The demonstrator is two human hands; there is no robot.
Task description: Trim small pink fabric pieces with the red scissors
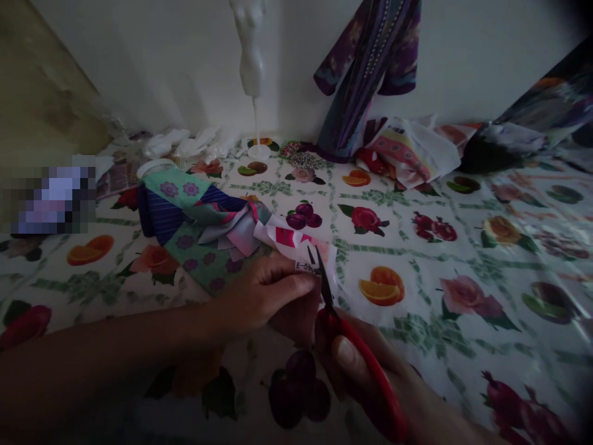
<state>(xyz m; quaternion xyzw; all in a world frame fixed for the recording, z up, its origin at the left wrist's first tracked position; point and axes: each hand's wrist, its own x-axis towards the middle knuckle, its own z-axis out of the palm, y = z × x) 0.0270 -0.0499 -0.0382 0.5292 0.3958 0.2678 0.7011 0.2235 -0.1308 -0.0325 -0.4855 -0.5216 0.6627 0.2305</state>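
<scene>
Red-handled scissors (pixel 370 364) sit in my right hand (pixel 356 358), fingers wrapped round the handles and the blades slightly apart. The blades point up and away, at a piece of white printed fabric (pixel 296 238) with pink shapes and the marking "E-5". My left hand (pixel 273 293) pinches this fabric just left of the blades. Whether the blades touch its edge I cannot tell. Just beyond my left hand lies a bundle of green floral and blue striped fabric (pixel 185 216), with grey-pink scraps (pixel 236 232) on top.
A small white mannequin (pixel 251 55) on a stand and a purple doll-sized robe (pixel 370 80) stand by the wall. A crumpled printed fabric (pixel 412 151) lies at back right, and clear plastic bags (pixel 185 143) at back left. A fruit-and-flower tablecloth (pixel 393 241) covers the table.
</scene>
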